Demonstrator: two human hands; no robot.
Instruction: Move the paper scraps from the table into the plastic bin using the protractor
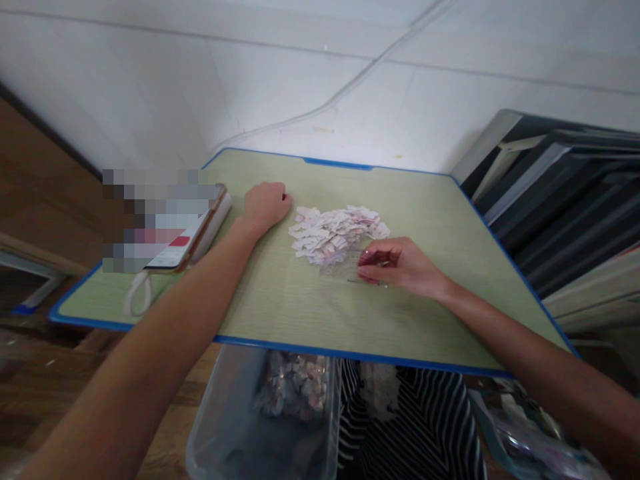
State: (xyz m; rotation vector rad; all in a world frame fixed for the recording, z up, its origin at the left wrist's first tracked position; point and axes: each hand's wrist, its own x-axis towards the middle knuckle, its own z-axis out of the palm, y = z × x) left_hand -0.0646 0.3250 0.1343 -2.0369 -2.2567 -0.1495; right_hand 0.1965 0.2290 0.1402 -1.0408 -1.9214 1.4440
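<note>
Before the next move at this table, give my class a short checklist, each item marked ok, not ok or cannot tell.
1. Right hand has hold of the clear plastic piece: ok, it is pinched between thumb and fingers.
2. Left hand out of the pile: ok, it is loosely fisted beside it.
3. Left hand holding nothing: cannot tell, the curled fingers hide the palm.
4. Pile of paper pieces away from the edges of the table: ok.
5. Cased device apart from the pile: ok, it sits at the table's left side.
6. Markings on the plastic piece readable: cannot tell, too blurred.
</note>
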